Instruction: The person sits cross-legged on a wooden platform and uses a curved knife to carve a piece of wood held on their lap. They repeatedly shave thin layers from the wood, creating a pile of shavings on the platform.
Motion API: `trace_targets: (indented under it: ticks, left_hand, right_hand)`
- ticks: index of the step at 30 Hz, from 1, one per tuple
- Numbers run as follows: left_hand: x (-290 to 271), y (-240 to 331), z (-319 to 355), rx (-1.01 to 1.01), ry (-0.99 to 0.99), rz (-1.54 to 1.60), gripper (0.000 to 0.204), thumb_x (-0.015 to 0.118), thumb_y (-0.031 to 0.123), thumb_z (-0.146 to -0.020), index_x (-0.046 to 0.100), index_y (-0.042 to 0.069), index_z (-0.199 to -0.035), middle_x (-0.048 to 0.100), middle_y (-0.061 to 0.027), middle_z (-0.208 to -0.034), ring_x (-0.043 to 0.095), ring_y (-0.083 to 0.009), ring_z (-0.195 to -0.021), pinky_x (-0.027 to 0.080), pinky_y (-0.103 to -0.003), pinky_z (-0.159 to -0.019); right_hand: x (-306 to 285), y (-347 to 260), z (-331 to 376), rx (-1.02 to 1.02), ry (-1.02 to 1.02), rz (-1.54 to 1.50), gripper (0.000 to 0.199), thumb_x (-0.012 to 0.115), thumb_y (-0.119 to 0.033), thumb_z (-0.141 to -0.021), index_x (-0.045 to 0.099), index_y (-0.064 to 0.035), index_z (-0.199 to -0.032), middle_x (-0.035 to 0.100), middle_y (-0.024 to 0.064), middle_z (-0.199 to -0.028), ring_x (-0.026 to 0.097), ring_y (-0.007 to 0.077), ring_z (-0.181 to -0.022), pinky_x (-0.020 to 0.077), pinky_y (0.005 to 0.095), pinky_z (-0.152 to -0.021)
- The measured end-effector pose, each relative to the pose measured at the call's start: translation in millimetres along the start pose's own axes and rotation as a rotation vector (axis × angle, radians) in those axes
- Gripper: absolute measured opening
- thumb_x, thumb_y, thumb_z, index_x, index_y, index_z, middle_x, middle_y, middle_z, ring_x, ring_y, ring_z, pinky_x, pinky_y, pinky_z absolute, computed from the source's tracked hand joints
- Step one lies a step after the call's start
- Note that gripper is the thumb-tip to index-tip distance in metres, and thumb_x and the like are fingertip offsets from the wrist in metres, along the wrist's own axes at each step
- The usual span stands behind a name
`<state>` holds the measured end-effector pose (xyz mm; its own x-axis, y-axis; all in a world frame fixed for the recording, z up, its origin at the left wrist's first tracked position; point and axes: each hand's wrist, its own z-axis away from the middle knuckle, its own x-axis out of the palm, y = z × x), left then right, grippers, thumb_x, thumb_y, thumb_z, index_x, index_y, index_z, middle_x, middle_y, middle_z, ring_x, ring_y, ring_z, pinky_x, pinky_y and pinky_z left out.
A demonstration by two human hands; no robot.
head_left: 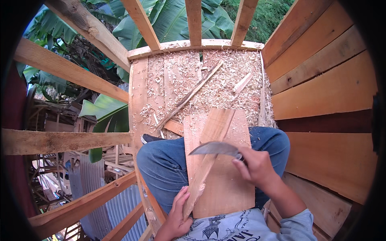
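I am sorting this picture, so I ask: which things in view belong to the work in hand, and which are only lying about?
In the work:
knife in the right hand
wood strip in the left hand
board under the strip

Lying about:
long stick
wood shavings
pale wood piece
short orange-brown piece

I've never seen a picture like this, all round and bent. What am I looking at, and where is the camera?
There's no machine: these are a person's two bare hands. The camera is worn on the head, looking down, and its wide fisheye lens bends straight edges.

The right hand holds a curved knife, its blade crossing over a strip of wood. The left hand grips that strip's near end. Underneath, a flat board rests on the person's lap, over blue jeans.

Beyond, wood shavings cover much of the planks, where a long stick lies.
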<state>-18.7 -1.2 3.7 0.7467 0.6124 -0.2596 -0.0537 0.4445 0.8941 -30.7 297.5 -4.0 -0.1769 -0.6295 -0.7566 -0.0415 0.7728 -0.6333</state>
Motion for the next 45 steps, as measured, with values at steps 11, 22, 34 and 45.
trace_targets:
  ticks: [11, 22, 34, 45]
  left_hand:
    - [1, 7, -6, -0.044, 0.011, 0.045, 0.083, 0.053, -0.002, -0.062, 0.028, 0.001, -0.14, 0.026, -0.0261, -0.148, 0.022, -0.0383, -0.143, 0.018, -0.046, -0.116]
    - [7, -1, 0, -0.01, 0.035, -0.04, 0.079, 0.053, -0.003, -0.065, 0.029, -0.001, -0.14, 0.026, -0.0266, -0.148, 0.022, -0.0428, -0.142, 0.019, -0.048, -0.116]
    - [8, -4, -1, 0.021, 0.059, -0.035, 0.075, 0.053, -0.004, -0.065, 0.032, -0.001, -0.137, 0.027, -0.0284, -0.147, 0.024, -0.0457, -0.141, 0.019, -0.049, -0.116]
    - [4, -5, -4, 0.069, 0.074, -0.038, 0.074, 0.058, 0.005, -0.068, 0.035, -0.001, -0.138, 0.028, -0.0261, -0.147, 0.023, -0.0442, -0.142, 0.016, -0.059, -0.113]
  right_hand:
    - [7, 12, 4, 0.141, 0.02, 0.033, 0.021, 0.071, -0.024, -0.083, 0.059, -0.0066, -0.082, 0.058, 0.0089, -0.063, 0.061, 0.0265, -0.054, 0.0464, 0.0363, -0.047]
    - [4, 6, 11, 0.098, -0.042, 0.046, 0.022, 0.072, -0.022, -0.079, 0.057, -0.0065, -0.079, 0.054, 0.0089, -0.061, 0.059, 0.0254, -0.052, 0.0453, 0.0376, -0.047]
    - [6, -2, 9, -0.172, -0.311, 0.1, 0.019, 0.071, -0.018, -0.079, 0.06, -0.003, -0.082, 0.056, 0.0115, -0.062, 0.059, 0.0274, -0.053, 0.0445, 0.0357, -0.047]
    - [11, 37, -22, 0.021, 0.087, 0.062, 0.016, 0.069, -0.014, -0.079, 0.063, -0.0005, -0.085, 0.06, 0.0139, -0.066, 0.059, 0.0297, -0.052, 0.0465, 0.0356, -0.049]
